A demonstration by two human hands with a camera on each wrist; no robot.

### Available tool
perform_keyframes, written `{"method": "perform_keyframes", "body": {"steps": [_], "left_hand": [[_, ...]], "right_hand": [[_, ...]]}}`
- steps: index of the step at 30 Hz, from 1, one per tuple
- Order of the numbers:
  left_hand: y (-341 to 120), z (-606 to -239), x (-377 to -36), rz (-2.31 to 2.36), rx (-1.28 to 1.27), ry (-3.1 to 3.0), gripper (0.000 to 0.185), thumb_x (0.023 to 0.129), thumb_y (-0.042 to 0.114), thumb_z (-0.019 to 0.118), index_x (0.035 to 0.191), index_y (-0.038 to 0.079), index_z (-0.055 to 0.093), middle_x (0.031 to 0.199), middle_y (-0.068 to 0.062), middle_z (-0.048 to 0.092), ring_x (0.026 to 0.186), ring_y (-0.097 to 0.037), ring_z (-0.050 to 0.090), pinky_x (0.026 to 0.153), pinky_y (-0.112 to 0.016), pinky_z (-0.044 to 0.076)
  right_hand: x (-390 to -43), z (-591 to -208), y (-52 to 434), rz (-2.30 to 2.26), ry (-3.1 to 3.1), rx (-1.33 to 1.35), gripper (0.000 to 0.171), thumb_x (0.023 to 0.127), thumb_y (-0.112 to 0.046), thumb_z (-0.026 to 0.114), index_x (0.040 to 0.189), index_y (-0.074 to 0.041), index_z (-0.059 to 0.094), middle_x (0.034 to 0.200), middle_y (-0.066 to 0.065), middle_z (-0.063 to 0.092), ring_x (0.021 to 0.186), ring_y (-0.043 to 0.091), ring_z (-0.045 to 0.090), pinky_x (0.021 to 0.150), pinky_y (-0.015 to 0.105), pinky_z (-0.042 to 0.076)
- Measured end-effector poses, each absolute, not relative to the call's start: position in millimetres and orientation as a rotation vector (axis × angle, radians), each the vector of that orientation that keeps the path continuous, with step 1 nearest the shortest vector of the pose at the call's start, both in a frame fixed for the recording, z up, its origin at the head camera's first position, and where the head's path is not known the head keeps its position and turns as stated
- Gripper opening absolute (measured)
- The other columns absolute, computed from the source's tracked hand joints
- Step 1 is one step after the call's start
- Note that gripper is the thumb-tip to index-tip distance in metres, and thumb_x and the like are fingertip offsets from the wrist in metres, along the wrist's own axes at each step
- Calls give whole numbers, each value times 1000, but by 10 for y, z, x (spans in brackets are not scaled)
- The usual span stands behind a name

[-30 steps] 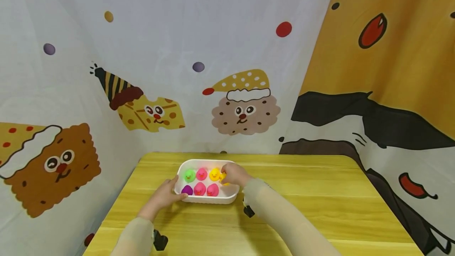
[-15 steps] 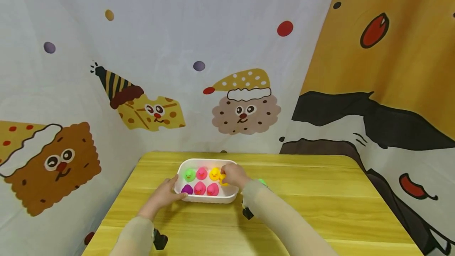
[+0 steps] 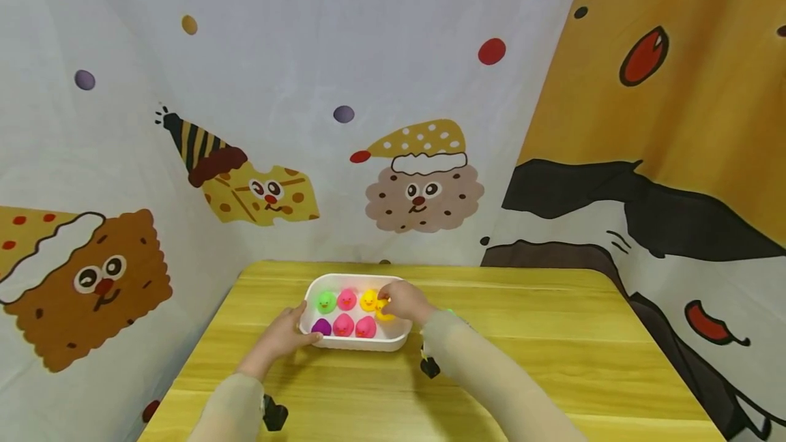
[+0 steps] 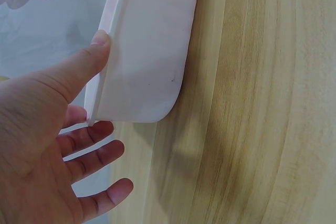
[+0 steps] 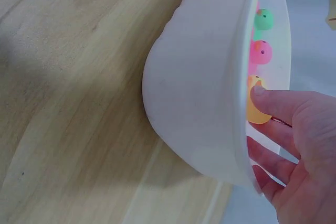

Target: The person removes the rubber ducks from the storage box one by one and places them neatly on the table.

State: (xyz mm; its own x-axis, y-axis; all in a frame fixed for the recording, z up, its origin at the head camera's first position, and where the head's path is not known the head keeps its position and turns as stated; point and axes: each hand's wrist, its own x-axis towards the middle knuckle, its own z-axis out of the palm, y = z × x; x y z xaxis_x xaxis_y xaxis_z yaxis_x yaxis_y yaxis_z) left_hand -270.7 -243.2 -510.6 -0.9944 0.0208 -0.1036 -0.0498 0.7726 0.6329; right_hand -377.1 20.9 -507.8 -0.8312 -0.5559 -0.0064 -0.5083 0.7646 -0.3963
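A white plastic tray [image 3: 362, 344] stands on the table with small rubber ducks in two rows. My left hand [image 3: 284, 334] holds its left end; the left wrist view shows the thumb on the rim, other fingers around the corner. Inside the right end, my right hand [image 3: 406, 300] pinches a yellow duck [image 5: 256, 113] between thumb and fingers. Beside it sits another yellow duck [image 3: 368, 299], then a pink duck [image 3: 347, 299] and a green duck [image 3: 326, 303]. The near row has a purple duck [image 3: 321, 327] and two pink ducks [image 3: 343, 325].
The wooden table [image 3: 540, 346] extends to both sides and in front of the tray. A bit of something green [image 3: 451, 312] shows behind the right sleeve. A printed cloth [image 3: 417, 251] hangs behind the table.
The yellow duck in my right hand has turned, and its face now shows. A green bit came into sight behind the right sleeve. My left hand stays on the tray.
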Motion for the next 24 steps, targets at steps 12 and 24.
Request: {"method": "perform_keyframes", "body": {"steps": [12, 24], "left_hand": [[-2433, -5114, -2702, 1020, -13, 2864, 101, 64, 60, 64, 138, 3, 25, 128, -24, 36, 110, -36, 41, 91, -55, 30], [-2449, -5144, -2712, 1003, -18, 2867, 103, 64, 62, 63, 139, 3, 23, 127, -24, 37, 108, -35, 42, 90, -56, 31]], "right_hand": [[-3683, -4945, 303, -654, 2805, -993, 27, 77, -13, 67, 104, -7, 64, 102, 2, 62, 94, 16, 55, 84, 31, 42], [-3696, -4814, 411, -671, 2824, -973, 29, 79, -20, 66, 106, -12, 63, 96, -4, 62, 82, 11, 54, 76, 28, 45]]}}
